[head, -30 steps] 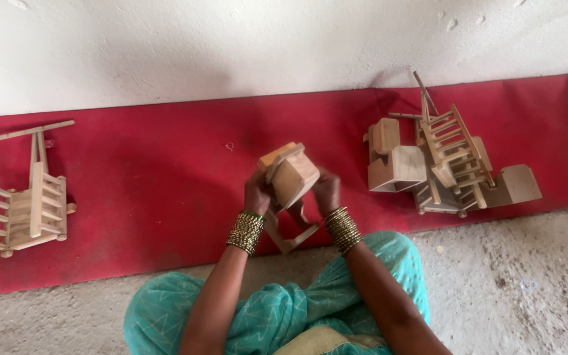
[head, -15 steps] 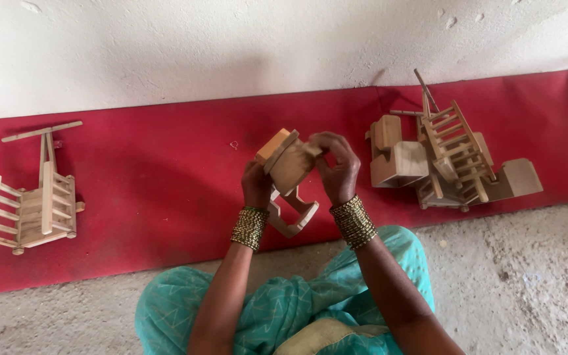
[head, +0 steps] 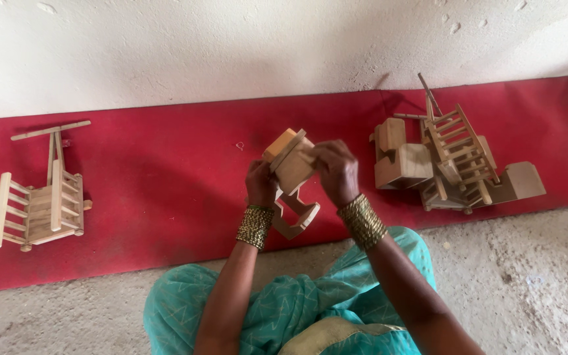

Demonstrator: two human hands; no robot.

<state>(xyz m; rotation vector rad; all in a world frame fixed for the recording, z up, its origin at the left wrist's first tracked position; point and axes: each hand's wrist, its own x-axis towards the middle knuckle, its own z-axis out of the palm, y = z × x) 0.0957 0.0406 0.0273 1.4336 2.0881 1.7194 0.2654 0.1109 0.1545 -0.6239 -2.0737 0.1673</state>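
- A small wooden toy piece (head: 292, 164) is gripped from both sides above the red cloth (head: 165, 190), tilted, its forked end pointing down toward the lap.
- The left hand (head: 261, 184) clasps its lower side; the right hand (head: 336, 171) is closed over the top (equally near).
- Farther off, a wooden cart (head: 37, 204) lies left and a pile of wooden parts (head: 451, 161) right.

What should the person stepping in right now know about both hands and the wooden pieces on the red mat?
Left hand: grips the small pale wooden block assembly from its left side, held up over the red mat.
Right hand: fingers closed over the same piece's right side.
A notched wooden part hangs below the block; whether it is joined is unclear.
Done: one finished slatted wooden toy cart lies far left.
Left: the pile of loose wooden blocks and slatted frames at right remains unassembled.
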